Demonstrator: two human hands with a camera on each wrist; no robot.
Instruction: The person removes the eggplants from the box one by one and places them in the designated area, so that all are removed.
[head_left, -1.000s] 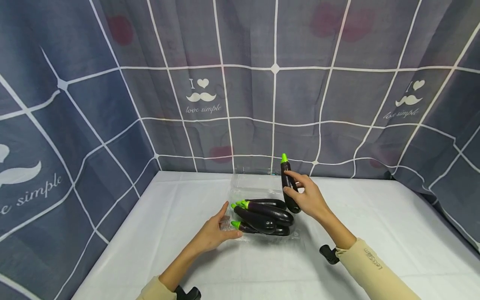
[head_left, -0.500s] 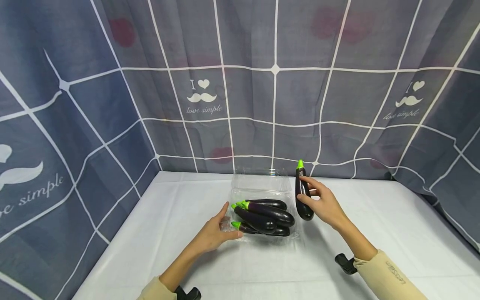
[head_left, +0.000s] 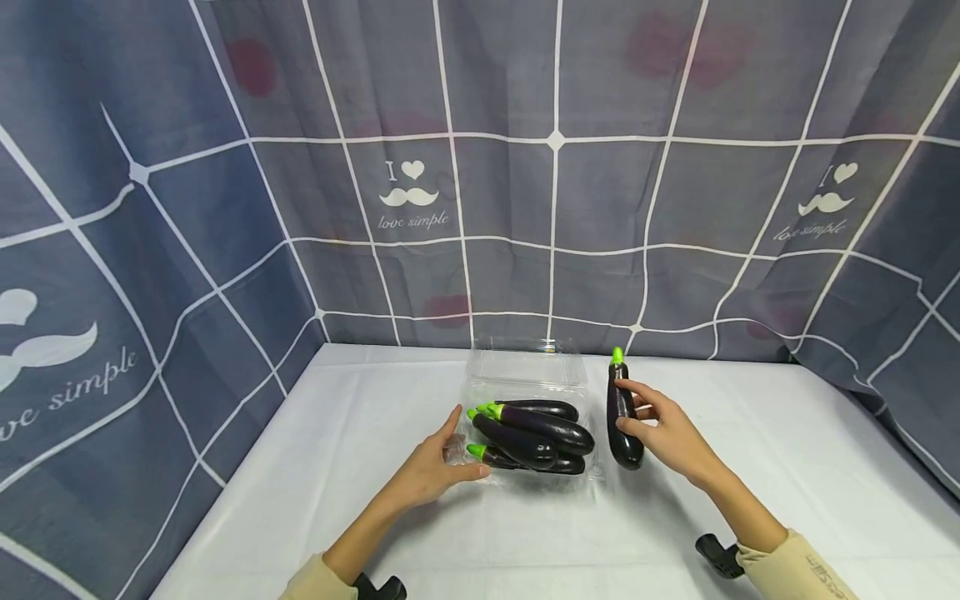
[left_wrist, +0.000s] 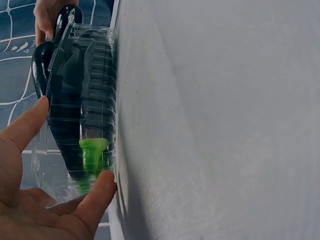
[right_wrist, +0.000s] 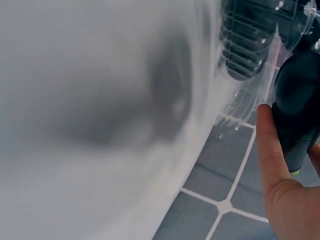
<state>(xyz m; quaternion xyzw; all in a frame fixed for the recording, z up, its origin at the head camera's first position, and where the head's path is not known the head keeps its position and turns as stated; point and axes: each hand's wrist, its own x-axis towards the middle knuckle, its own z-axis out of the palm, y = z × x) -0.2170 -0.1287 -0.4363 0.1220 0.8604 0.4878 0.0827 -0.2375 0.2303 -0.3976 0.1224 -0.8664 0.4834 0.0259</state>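
Observation:
My right hand point(head_left: 671, 429) pinches a glossy dark eggplant point(head_left: 624, 421) with a bright green stem. It is held stem away from me, just right of a clear plastic clamshell box point(head_left: 525, 367). Fingers and thumb lie along its right side; in the right wrist view its dark body point(right_wrist: 297, 100) is close beyond one finger. Several more eggplants point(head_left: 547, 427) are piled in the box, green stems to the left. My left hand point(head_left: 429, 473) holds the box's left end, thumb and forefinger spread around it. In the left wrist view, the thumb sits low by the ribbed wall point(left_wrist: 100, 110).
The box's lid point(head_left: 528, 337) stands folded back toward the rear of the table. A white cloth point(head_left: 360, 408) covers the table. Grey-blue checked curtains point(head_left: 502, 192) hang behind and at both sides.
My right hand has carried the eggplant from over the box's right edge to the right and toward me, lowering it. The left hand keeps its place at the box.

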